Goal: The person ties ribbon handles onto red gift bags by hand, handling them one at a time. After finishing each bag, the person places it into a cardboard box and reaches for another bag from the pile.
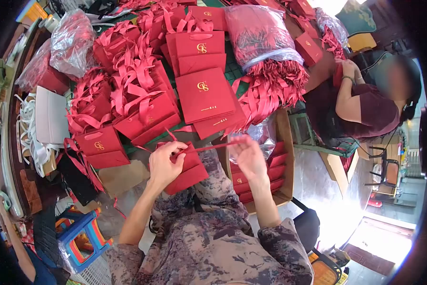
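A red paper bag [187, 175] is over my lap, with my left hand [166, 163] closed on its upper edge. From the bag a red ribbon [218, 146] stretches to the right, its far end pinched in my right hand [247, 156], which is slightly blurred. Just beyond, flat red bags with gold lettering [206, 95] lie stacked on the table. Left of them stand many red bags with ribbon handles [147, 116]. A bundle of loose red ribbons [270, 92] hangs out of a plastic bag [258, 33].
A cardboard box [286, 161] holding red bags stands at my right. Another person [370, 102] sits further right, hands on something red. Blue plastic stools [82, 240] are at the lower left, and white bags [50, 114] lie on the left. Someone's arm [16, 237] shows at the left edge.
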A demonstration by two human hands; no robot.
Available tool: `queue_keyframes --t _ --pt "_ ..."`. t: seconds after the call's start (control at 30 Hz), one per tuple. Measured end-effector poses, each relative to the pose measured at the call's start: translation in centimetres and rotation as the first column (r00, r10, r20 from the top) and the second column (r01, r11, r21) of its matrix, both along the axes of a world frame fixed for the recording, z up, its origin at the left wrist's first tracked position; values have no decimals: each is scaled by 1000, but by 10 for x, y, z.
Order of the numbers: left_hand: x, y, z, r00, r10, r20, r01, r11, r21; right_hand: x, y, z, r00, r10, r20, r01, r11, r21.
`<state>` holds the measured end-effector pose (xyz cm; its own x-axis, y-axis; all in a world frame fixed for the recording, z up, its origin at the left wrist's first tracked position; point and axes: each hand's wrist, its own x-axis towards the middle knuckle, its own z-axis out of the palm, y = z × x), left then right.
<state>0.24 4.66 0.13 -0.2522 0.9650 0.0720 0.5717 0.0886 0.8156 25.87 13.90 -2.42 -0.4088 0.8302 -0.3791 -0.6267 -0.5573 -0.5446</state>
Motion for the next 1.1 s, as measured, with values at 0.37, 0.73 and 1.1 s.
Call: queue_keyframes --t 0.37,0.73,1.1 --pt "-14 -17 24 943 -27 -333 60 994 88 -47 -25 81 533 -272 801 -526 635 566" --pt "-32 -51 5 927 -19 -374 -6 998 -66 -115 -83 7 443 -358 822 -704 429 566" --pt "-30 -37 9 921 -163 -354 137 986 -98 -114 -73 -9 554 -292 780 -550 575 606"
